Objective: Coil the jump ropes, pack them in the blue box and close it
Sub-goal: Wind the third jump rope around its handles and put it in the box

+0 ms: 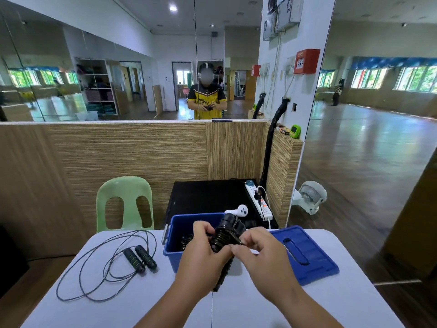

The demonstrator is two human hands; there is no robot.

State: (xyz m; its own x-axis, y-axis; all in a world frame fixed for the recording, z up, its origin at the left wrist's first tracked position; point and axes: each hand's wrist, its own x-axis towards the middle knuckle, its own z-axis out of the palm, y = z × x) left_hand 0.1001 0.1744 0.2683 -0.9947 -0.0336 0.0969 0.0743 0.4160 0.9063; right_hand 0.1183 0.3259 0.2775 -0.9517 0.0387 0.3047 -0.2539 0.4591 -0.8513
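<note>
Right above the near edge of the blue box (171,254), both hands hold one coiled rope (224,235). Its two black handles lie side by side with the thin cord wound tightly around them. The left hand (203,254) grips the bundle from the left, its fingers (201,227) curled over the top of the windings and the handles' lower ends sticking out below the palm. The right hand (257,252) is on the right side of the bundle, with thumb and forefinger pinching the cord just where it meets the windings.

The box stands open on the white surface (118,304), and another dark bundle (186,240) lies inside it, partly hidden by the left hand. The blue lid (307,256) lies flat on the surface just to the right of the box. Well to the left, a loose rope (140,258) lies on the surface, its two foam handles together and its cord spread out in wide loops around them.
</note>
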